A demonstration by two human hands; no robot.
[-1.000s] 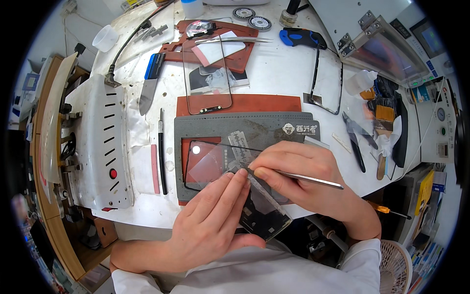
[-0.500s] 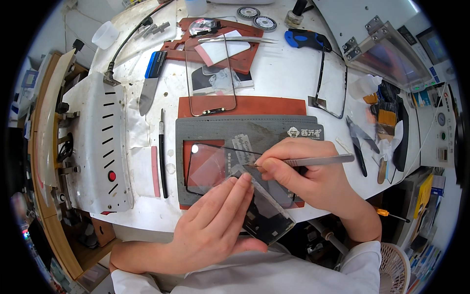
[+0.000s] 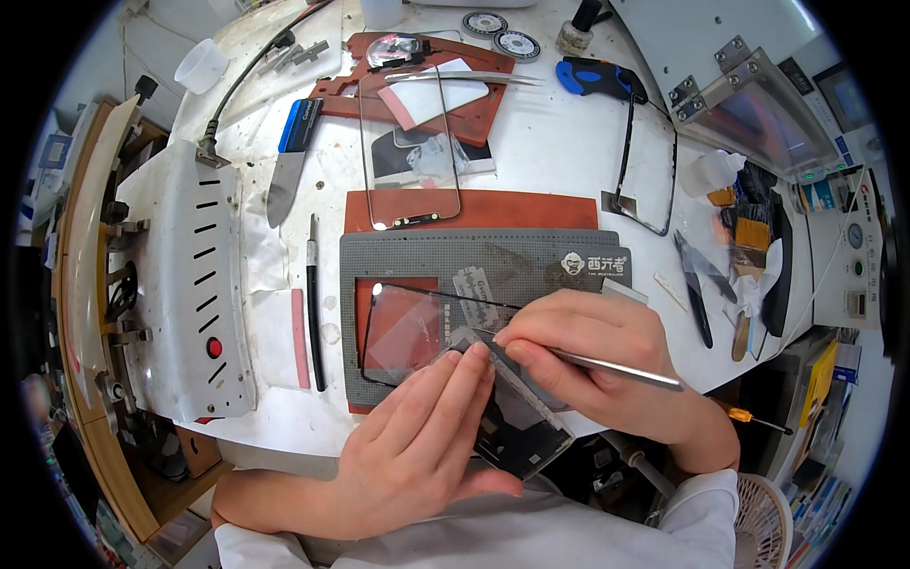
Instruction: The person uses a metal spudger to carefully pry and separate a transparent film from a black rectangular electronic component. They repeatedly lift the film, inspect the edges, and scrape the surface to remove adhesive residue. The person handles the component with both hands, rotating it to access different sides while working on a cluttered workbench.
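Observation:
My left hand [image 3: 417,441] grips a phone frame [image 3: 523,441] tilted over the front of the grey mat [image 3: 398,250]. The frame has a dark inner face and a pale edge. Its far corner lies under my fingertips. My right hand [image 3: 597,351] pinches thin metal tweezers [image 3: 621,371], whose tip points at that corner; whether it touches cannot be made out. Beyond the corner a razor blade [image 3: 471,287] lies on the mat. Left of it rests a clear glass panel [image 3: 403,332] with a black border, partly covered by my hands.
On the left stands a slotted metal machine [image 3: 194,294]. A craft knife [image 3: 313,303] and a blue-handled scraper [image 3: 291,156] lie beside the mat. Pliers [image 3: 695,289] are at right. Behind are a thin bezel [image 3: 458,161], red pads [image 3: 474,114] and a blue-black tool [image 3: 599,78].
The rear end of the tweezers has swung down toward me as my right hand turned slightly. My left hand and the phone frame have hardly moved. The view has shifted a little.

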